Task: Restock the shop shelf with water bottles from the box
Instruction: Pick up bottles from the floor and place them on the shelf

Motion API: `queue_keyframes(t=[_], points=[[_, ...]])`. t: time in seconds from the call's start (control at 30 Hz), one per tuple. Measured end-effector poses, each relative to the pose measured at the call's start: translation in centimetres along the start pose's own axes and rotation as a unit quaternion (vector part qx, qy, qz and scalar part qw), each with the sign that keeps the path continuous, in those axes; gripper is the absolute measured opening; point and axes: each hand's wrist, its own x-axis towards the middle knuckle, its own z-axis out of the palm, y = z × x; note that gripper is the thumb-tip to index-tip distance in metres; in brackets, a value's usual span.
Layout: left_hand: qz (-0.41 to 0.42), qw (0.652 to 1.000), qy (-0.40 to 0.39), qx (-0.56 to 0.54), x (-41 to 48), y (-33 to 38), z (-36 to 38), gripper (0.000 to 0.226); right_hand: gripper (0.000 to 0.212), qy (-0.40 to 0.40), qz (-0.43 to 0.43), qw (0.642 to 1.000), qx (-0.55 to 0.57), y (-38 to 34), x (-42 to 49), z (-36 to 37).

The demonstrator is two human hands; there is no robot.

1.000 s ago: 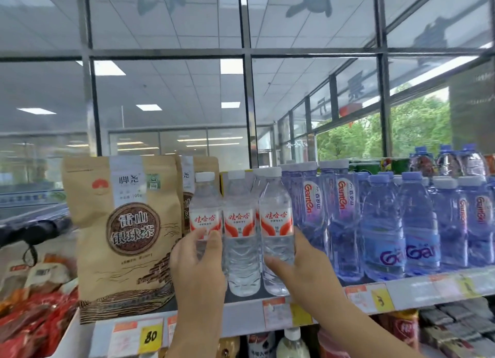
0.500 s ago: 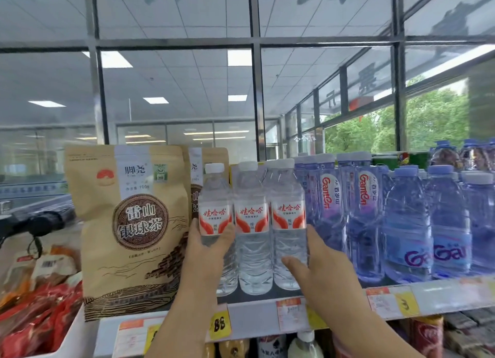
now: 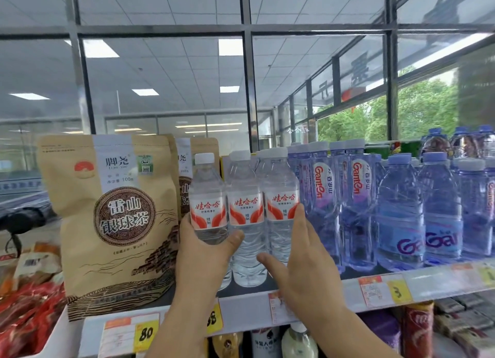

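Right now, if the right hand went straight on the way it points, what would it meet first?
Probably the rightmost red-labelled bottle, which the right hand seems to touch, though the purple bottle beside it is close.

Bright, even light. White ceiling panels (image 3: 230, 47) glow in the window glass (image 3: 160, 71), and daylight enters at right, where the trees (image 3: 423, 108) outside look washed and soft. No hard shadows, only a dim band under the shelf (image 3: 241, 308). Small glints on the nearest water bottle (image 3: 207, 197) and on the blue bottles (image 3: 399, 213).

Wide-angle bend: the window frames (image 3: 247, 76) lean and the picture's edges stretch. Labels at centre read sharp. The price tags (image 3: 146, 333) and the red packets (image 3: 26, 317) at lower left are smeared, with fine print lost. Slight overall softness.
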Motion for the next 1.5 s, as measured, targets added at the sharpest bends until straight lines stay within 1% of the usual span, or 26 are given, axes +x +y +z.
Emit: queue_keyframes(t=[0.13,0.27,0.43,0.47,0.57,0.6,0.73,0.83,0.93,1.0,1.07,1.17,1.23,1.3,1.43,1.5], points=[[-0.002,0.999,0.017,0.029,-0.5,0.3,-0.4,0.074,0.1,0.008,-0.008,1.0,-0.008,0.2,-0.3,-0.2],[0.006,0.998,0.017,0.056,-0.7,0.4,-0.6,0.067,0.094,0.044,-0.008,0.999,-0.024,-0.1,-0.6,0.5],[-0.02,0.999,0.017,0.029,-1.0,1.1,0.1,0.068,0.09,0.014,-0.014,1.0,0.002,0.4,-0.7,-0.1],[-0.02,0.999,0.024,0.018,-1.2,1.3,0.3,0.072,0.09,0.014,-0.016,1.0,0.004,0.5,-0.8,-0.1],[-0.015,0.998,0.054,0.02,-1.7,1.8,1.1,0.104,0.087,0.033,-0.033,0.999,0.007,0.8,-1.1,-0.4],[-0.007,0.998,0.063,0.027,-1.8,1.8,1.3,0.108,0.086,0.035,-0.038,0.999,0.006,1.0,-1.1,-0.5],[0.018,0.994,0.091,0.064,-3.7,4.1,2.5,0.102,0.082,0.022,-0.048,0.998,0.019,1.8,-1.4,-0.9],[0.048,0.989,0.1,0.101,-4.9,4.7,3.1,0.098,0.079,0.027,-0.055,0.998,0.028,1.9,-1.7,-1.4],[0.1,0.984,0.1,0.111,-6.2,5.6,3.5,0.085,0.073,0.04,-0.052,0.997,0.028,2.0,-2.0,-1.8],[0.103,0.988,0.071,0.091,-6.7,6.1,3.9,0.07,0.07,0.073,-0.05,0.996,0.008,2.2,-2.1,-2.0],[0.067,0.997,0.001,0.027,-6.9,6.4,4.6,0.054,0.069,0.09,-0.038,0.995,-0.012,2.5,-2.2,-2.2],[0.015,0.995,-0.084,-0.052,-7.1,6.5,5.6,0.036,0.069,0.065,-0.03,0.997,-0.028,2.9,-2.3,-2.8],[-0.013,0.986,-0.148,-0.071,-7.4,6.5,6.4,0.029,0.067,0.026,-0.015,0.999,-0.013,3.1,-2.4,-3.2],[-0.036,0.979,-0.179,-0.086,-7.6,6.0,7.2,0.026,0.067,-0.007,0.009,1.0,0.001,3.6,-2.6,-3.7],[-0.084,0.969,-0.207,-0.105,-8.3,5.3,8.7,0.038,0.063,-0.054,0.014,0.998,-0.002,4.4,-2.7,-4.1],[-0.096,0.968,-0.203,-0.111,-8.7,5.3,9.6,0.032,0.06,-0.07,0.006,0.998,-0.002,4.8,-2.7,-4.5]])
